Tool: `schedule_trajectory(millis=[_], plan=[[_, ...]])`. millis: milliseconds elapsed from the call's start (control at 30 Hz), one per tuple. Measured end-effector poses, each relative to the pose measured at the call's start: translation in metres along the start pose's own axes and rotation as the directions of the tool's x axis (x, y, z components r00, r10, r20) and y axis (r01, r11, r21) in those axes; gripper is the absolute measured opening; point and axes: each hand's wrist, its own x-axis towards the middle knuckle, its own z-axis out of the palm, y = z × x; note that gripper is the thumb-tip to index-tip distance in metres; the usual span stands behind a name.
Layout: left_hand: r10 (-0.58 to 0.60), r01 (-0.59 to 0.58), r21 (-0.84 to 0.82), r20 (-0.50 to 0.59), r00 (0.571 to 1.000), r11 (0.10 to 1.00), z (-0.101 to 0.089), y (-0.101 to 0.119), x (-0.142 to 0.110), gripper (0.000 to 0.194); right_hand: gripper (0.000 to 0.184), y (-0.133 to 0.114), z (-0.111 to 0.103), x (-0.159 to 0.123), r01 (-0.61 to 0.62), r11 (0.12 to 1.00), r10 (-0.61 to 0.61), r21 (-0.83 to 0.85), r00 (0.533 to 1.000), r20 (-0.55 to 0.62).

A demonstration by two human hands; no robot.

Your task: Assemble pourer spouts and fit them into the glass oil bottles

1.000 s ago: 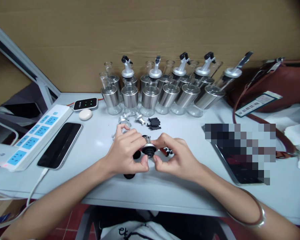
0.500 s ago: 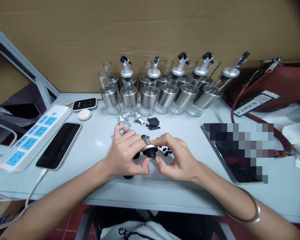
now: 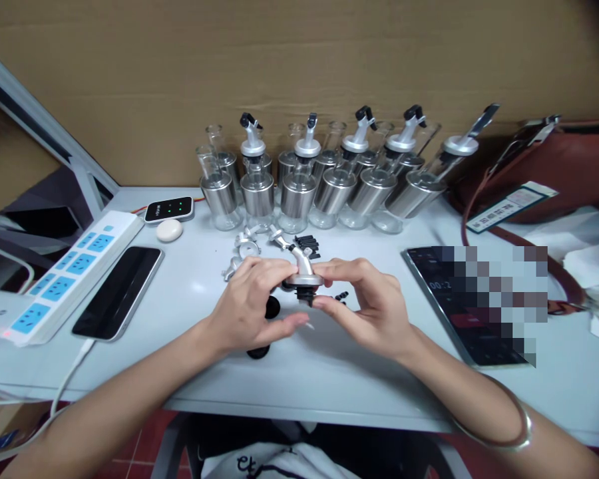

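Note:
A silver pour spout (image 3: 305, 269) with a black ribbed stopper is held upright above the table in front of me. My right hand (image 3: 367, 303) pinches it between thumb and fingers at the collar and stopper. My left hand (image 3: 254, 303) touches its left side with the fingertips, while the thumb stands apart below. Under my left hand lie round black parts (image 3: 258, 351), partly covered. Behind the hands are loose silver spout pieces (image 3: 248, 247) and a bundle of thin black parts (image 3: 307, 243). Small black pieces (image 3: 342, 297) show between my right fingers.
Glass bottles with steel sleeves (image 3: 299, 193) stand in rows at the back, several with spouts. To the left are a power strip (image 3: 74, 273), a phone (image 3: 120, 293), a small device (image 3: 170, 209) and a white round case (image 3: 169, 230). Rightward lie a tablet (image 3: 434, 313) and a brown bag (image 3: 574, 166).
The pour spout has turned more upright, its silver neck now showing above the collar. My left thumb has come away from the stopper. My right hand has shifted slightly right.

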Motion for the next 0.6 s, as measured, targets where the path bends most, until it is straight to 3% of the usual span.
schedule_trajectory(millis=[300,433,533,600], plan=[[-0.023,0.025,-0.018,0.089,0.996,1.000,0.000,-0.004,0.000,0.031,0.007,0.001,-0.001,0.004,0.085,0.981,-0.085,-0.172,0.996,0.006],[-0.038,0.043,-0.052,0.104,0.994,0.998,0.000,-0.006,-0.001,0.026,0.009,0.004,-0.006,0.007,0.124,0.973,-0.106,-0.193,0.989,0.103],[-0.015,0.011,0.040,0.112,0.994,0.999,-0.001,-0.004,0.000,0.019,0.009,0.011,-0.015,0.012,0.111,0.944,-0.043,-0.311,0.975,0.217],[0.010,-0.022,0.093,0.127,0.992,0.995,-0.002,-0.002,0.001,0.017,0.003,0.020,-0.020,0.013,0.053,0.878,0.057,-0.475,0.975,0.215]])
